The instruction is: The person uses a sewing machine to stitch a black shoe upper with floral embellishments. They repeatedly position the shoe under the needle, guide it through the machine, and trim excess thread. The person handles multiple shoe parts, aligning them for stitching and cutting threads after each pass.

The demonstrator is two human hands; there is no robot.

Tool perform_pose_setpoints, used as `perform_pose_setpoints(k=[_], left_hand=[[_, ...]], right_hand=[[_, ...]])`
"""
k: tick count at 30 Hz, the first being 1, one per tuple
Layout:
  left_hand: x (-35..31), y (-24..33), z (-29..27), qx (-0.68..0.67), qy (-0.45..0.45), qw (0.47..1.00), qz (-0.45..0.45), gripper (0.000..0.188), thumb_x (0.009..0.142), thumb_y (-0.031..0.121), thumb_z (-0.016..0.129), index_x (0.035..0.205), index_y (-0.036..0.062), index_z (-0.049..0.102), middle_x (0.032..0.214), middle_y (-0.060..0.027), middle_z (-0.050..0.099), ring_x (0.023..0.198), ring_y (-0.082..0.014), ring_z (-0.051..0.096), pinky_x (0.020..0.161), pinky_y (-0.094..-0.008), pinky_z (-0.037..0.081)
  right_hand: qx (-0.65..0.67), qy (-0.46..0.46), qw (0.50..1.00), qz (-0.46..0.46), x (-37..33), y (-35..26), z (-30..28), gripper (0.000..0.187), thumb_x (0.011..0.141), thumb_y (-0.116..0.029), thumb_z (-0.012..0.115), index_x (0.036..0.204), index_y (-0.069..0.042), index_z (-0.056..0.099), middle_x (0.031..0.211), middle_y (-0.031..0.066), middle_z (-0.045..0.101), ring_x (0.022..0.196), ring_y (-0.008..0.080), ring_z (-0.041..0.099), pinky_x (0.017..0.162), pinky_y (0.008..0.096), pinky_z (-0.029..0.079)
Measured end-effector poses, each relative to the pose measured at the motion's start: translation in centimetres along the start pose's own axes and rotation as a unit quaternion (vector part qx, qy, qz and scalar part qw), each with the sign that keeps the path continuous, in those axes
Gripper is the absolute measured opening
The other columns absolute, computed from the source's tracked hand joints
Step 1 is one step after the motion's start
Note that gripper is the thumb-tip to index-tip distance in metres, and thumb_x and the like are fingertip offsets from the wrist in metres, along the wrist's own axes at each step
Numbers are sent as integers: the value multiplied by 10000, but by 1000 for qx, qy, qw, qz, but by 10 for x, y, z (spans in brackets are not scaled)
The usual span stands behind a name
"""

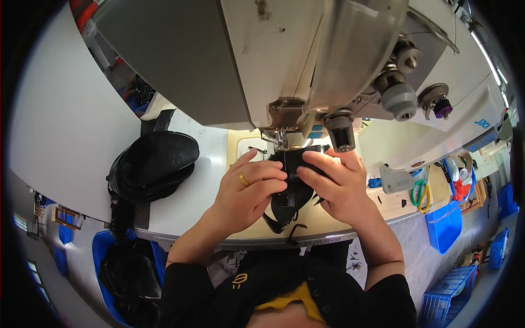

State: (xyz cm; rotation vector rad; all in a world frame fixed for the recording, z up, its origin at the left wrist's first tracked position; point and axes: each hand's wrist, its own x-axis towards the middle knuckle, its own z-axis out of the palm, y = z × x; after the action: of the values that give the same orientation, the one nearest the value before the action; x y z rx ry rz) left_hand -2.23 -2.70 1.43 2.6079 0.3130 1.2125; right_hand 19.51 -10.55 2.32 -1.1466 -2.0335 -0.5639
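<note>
A black piece of leather-like material (295, 194) lies under the presser foot (282, 141) of a sewing machine (273, 60). Its lower end curls toward the table's front edge, with a thin black strip hanging near it. My left hand (246, 191), with a gold ring, grips the left side of the piece with bent fingers. From the right, my right hand (340, 188) presses its fingers onto the upper part, its thumb side partly hidden. Both hands sit just below the needle area, a short way apart.
Stacked black padded pieces (153, 164) lie on the table at left. Below them, a blue bin (101, 249) holds more black pieces. At right are green-and-yellow-handled scissors (421, 195), a blue thread spool (375, 182) and a blue tray (444, 227). The machine head overhangs my hands.
</note>
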Motion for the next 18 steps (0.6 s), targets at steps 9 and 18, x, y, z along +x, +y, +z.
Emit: perform_pose_setpoints(k=[9, 18], left_hand=[[17, -19, -3, 34, 26, 999, 19, 329, 672, -56, 689, 948, 122, 670, 996, -19, 686, 1036, -224, 663, 1005, -485, 434], [17, -16, 4, 39, 50, 998, 18, 312, 698, -119, 627, 904, 111, 664, 978, -40, 692, 1003, -256, 681, 1002, -466, 403]], right_hand=[[40, -27, 998, 40, 11, 11, 6, 379, 671, -92, 651, 1045, -112, 705, 1033, 39, 664, 936, 241, 620, 627, 363, 440], [36, -5, 999, 32, 9, 14, 7, 377, 645, -78, 657, 1015, -118, 716, 1060, 65, 666, 862, 263, 615, 665, 367, 476]])
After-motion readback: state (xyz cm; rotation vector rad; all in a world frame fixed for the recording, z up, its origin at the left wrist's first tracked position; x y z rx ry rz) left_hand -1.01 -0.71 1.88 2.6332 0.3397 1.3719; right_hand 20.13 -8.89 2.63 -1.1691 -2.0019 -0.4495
